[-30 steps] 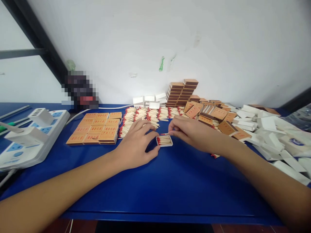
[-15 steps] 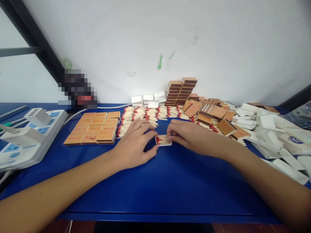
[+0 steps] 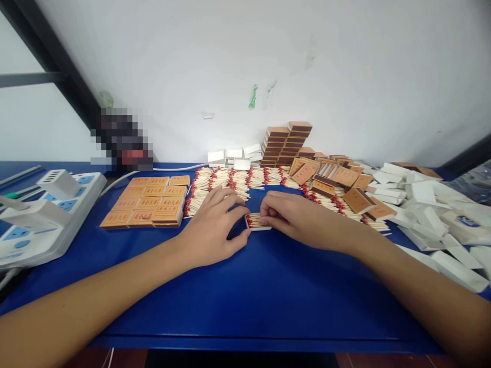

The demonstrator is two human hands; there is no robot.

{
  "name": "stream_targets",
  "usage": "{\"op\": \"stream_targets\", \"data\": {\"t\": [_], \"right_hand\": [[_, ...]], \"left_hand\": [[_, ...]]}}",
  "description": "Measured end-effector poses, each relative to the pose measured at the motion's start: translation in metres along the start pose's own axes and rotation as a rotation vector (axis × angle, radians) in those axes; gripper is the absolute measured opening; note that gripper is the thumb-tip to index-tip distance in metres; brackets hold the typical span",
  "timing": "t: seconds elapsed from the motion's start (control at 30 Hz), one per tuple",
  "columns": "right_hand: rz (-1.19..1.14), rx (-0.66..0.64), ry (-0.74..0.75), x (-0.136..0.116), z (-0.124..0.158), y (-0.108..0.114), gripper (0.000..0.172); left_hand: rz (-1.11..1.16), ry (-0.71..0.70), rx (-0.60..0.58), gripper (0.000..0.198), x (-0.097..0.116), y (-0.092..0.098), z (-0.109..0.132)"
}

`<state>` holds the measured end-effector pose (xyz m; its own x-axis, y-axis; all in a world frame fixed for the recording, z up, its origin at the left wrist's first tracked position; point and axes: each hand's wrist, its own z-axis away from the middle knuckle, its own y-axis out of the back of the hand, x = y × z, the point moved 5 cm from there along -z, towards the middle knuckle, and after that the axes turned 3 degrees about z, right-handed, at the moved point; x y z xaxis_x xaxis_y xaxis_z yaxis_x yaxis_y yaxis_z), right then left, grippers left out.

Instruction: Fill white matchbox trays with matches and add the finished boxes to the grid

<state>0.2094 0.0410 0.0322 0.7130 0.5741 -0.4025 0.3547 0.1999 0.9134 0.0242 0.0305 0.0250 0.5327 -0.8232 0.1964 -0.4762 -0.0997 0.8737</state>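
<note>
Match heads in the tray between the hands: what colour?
Match heads: red, clearest in the head view.

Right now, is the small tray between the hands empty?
No, the tray has matches in it: red heads and pale sticks show inside. How full it is, I cannot tell, as the right hand covers one end.

Raw wood and matt card on a glossy blue bench (image 3: 245, 301).
The bench top looks smooth and painted, with a soft sheen; the matches (image 3: 238, 182) are pale bare wood with dull red heads, the open tray (image 3: 261, 229) and the heaped white trays (image 3: 459, 270) smooth matt card, the orange matchboxes (image 3: 157, 202) flat printed paper or card with dull brown sides, the power strip (image 3: 71, 225) smooth white plastic with a slight shine, the wall (image 3: 345, 76) matt and scuffed, the dark frame (image 3: 82, 99) apparently metal, the far-right wrapping (image 3: 475, 185) clear, shiny, crinkled plastic.
</note>
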Motion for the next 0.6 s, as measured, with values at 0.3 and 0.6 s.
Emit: {"op": "stream_targets", "data": {"t": [0.3,0.6], "right_hand": [[0.066,0.041,0.033,-0.0009,0.0000,0.0040,0.014],[0.091,0.119,0.126,-0.0086,0.0013,0.0022,0.016]], "left_hand": [[0.018,0.000,0.004,0.028,0.0003,0.0004,-0.0006],[0.007,0.006,-0.009,0.027,0.0009,0.0016,-0.0013]]}}
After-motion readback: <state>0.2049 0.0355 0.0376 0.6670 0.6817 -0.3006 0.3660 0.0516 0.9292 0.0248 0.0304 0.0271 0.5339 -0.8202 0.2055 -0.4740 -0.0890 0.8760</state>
